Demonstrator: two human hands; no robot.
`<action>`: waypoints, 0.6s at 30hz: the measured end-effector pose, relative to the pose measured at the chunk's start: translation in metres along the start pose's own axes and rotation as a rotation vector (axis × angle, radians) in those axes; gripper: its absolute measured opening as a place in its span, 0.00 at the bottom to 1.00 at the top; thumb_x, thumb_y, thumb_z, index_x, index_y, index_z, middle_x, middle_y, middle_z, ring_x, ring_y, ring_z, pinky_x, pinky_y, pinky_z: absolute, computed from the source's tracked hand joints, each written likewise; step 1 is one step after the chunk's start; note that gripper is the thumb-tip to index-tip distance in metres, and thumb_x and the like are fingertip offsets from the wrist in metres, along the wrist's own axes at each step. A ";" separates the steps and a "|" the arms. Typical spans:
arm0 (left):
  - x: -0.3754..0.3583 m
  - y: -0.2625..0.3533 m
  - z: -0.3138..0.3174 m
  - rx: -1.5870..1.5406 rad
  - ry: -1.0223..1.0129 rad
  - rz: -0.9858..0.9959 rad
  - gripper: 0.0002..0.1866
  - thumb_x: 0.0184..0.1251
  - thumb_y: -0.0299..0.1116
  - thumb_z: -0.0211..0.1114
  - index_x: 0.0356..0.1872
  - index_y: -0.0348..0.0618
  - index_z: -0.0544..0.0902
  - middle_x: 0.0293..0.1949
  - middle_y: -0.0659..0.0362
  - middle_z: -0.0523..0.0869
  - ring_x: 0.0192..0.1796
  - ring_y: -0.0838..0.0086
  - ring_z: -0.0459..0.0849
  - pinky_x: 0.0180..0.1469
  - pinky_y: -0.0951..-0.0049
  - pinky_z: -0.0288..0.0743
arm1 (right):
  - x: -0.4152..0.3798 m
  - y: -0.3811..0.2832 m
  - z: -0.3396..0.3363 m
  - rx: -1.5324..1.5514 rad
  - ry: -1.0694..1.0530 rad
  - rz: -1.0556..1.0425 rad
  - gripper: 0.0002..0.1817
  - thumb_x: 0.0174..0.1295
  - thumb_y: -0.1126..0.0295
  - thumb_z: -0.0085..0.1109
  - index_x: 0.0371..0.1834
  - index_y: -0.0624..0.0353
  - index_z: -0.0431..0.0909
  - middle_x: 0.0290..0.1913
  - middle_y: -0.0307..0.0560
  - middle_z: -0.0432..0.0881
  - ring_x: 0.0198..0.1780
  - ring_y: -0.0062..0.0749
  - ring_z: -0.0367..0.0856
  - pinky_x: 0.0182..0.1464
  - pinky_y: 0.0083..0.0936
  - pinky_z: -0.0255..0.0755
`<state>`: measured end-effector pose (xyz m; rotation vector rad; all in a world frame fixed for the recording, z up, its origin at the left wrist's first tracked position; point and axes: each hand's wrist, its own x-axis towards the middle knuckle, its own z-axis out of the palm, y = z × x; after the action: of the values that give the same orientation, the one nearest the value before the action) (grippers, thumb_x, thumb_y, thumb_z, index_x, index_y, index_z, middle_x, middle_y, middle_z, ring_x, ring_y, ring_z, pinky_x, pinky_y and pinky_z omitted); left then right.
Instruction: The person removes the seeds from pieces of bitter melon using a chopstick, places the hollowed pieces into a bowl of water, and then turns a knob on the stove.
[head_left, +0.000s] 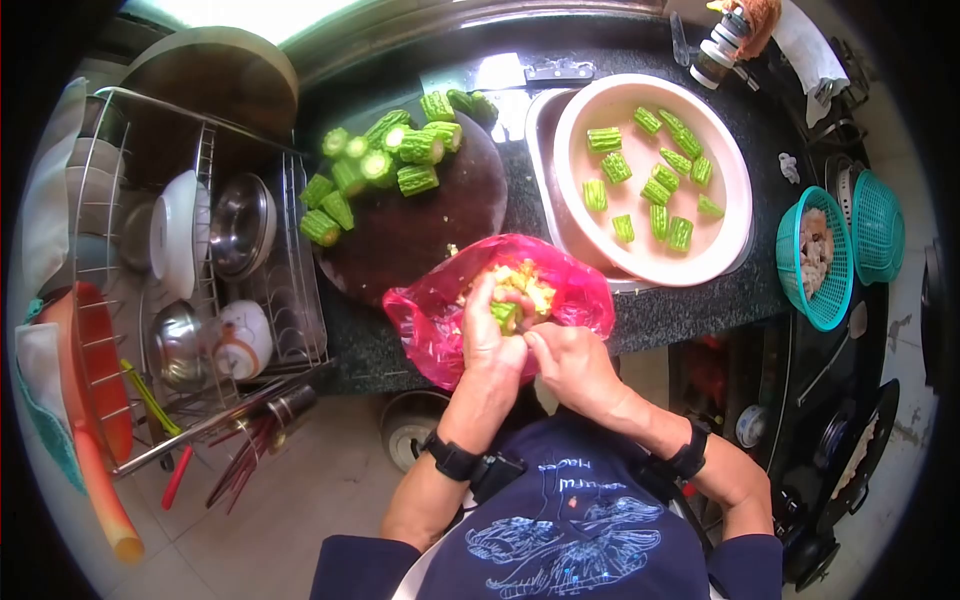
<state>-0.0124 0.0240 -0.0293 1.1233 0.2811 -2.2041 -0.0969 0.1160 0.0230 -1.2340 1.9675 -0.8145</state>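
Observation:
My left hand is closed around a green bitter melon piece, over the mouth of a pink plastic bag. Right beside it, my right hand has its fingers pinched together against the piece; whatever they grip is hidden. Yellowish and orange scraps lie inside the bag. Behind the bag, a round dark cutting board carries several cut bitter melon chunks. A pale basin at the right holds several more bitter melon pieces.
A cleaver lies at the back of the counter. On the left stands a wire dish rack with bowls and plates. Teal baskets stand at the right, one with pale meat-like chunks. The counter's front edge is close to my body.

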 end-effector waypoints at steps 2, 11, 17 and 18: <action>-0.003 -0.003 0.009 0.147 -0.017 0.226 0.05 0.68 0.35 0.56 0.38 0.47 0.75 0.26 0.68 0.76 0.28 0.84 0.76 0.35 0.76 0.77 | 0.001 0.003 -0.001 0.139 -0.033 0.041 0.12 0.62 0.67 0.50 0.25 0.62 0.77 0.21 0.59 0.77 0.26 0.53 0.78 0.30 0.44 0.72; -0.019 0.005 0.028 0.221 -0.076 -0.081 0.09 0.68 0.39 0.56 0.31 0.47 0.75 0.27 0.64 0.78 0.31 0.77 0.77 0.44 0.70 0.75 | 0.005 0.003 -0.028 -0.658 0.151 -0.370 0.12 0.57 0.68 0.56 0.41 0.62 0.77 0.23 0.43 0.74 0.24 0.34 0.76 0.26 0.27 0.71; -0.009 0.012 0.029 0.100 0.046 -0.188 0.10 0.69 0.41 0.55 0.29 0.50 0.74 0.21 0.64 0.76 0.26 0.74 0.76 0.30 0.69 0.73 | 0.000 -0.005 -0.019 -0.551 0.138 -0.382 0.07 0.56 0.71 0.53 0.33 0.63 0.74 0.24 0.47 0.75 0.25 0.36 0.79 0.27 0.28 0.73; -0.014 0.009 0.031 0.149 0.081 -0.145 0.10 0.69 0.40 0.55 0.29 0.50 0.73 0.20 0.64 0.75 0.25 0.75 0.76 0.28 0.70 0.73 | -0.002 -0.006 -0.017 -0.415 0.089 -0.289 0.06 0.57 0.70 0.53 0.31 0.62 0.73 0.24 0.49 0.76 0.25 0.40 0.79 0.27 0.31 0.74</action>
<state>-0.0205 0.0090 0.0015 1.3121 0.2420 -2.3414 -0.1064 0.1187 0.0380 -1.7821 2.1283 -0.6196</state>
